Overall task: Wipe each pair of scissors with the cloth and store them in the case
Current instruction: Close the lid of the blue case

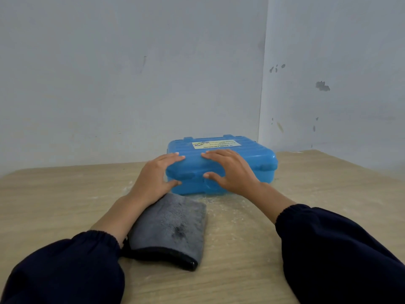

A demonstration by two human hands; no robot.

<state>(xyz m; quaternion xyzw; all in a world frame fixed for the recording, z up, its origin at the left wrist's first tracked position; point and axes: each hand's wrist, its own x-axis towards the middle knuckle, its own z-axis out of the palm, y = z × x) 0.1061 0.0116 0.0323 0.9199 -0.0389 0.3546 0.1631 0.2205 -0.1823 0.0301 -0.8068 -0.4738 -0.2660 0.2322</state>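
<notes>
- Head view: we see a blue ribbed plastic case with a yellow label on its lid, lying flat and shut on the light wood-grain counter, near the corner of two pale walls.
- Our left hand clasps the near left corner of the case, fingers over the lid edge and thumb against the front wall.
- Our right hand grips the front edge likewise, fingers on the lid and thumb at the seam by the front latch. The two hands sit close together, each clamped on the case.
- A folded grey microfibre cloth with a dark bound edge lies on the counter just in front of the case, partly under the left forearm. Neither hand holds it.
- No scissors are visible anywhere.
- Status, as we judge it: either the case has yet to be opened for the first pair, or every pair is already stored and the lid pressed down. We cannot tell which.
</notes>
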